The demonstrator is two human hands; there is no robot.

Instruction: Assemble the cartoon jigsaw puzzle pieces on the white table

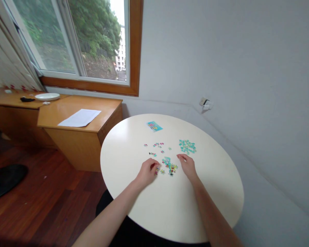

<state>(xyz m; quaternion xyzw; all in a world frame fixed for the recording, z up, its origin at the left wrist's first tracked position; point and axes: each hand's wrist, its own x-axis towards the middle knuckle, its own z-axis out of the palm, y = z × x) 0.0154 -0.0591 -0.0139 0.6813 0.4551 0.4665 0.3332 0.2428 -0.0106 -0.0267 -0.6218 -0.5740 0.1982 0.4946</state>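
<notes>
Jigsaw puzzle pieces lie on a round white table (144, 200). My left hand (148, 170) is closed, its fingertips pinched beside a few loose pieces (162, 171); what is in them, if anything, is hidden. Just right of it lies a partly joined puzzle section (167, 162) with a yellow figure (173, 167). My right hand (187, 165) hovers or rests to the right of that section, thumb and fingers pinched together. Anything between those fingertips is too small to make out. Beyond the right hand is a heap of turquoise pieces (187, 146).
A small picture card (154, 126) lies near the table's far side. Several scattered pieces (158, 145) are left of centre. At the left stands a wooden desk (72, 144) bearing a paper sheet (80, 117) and a white plate (47, 96). A wall socket (205, 103) is behind.
</notes>
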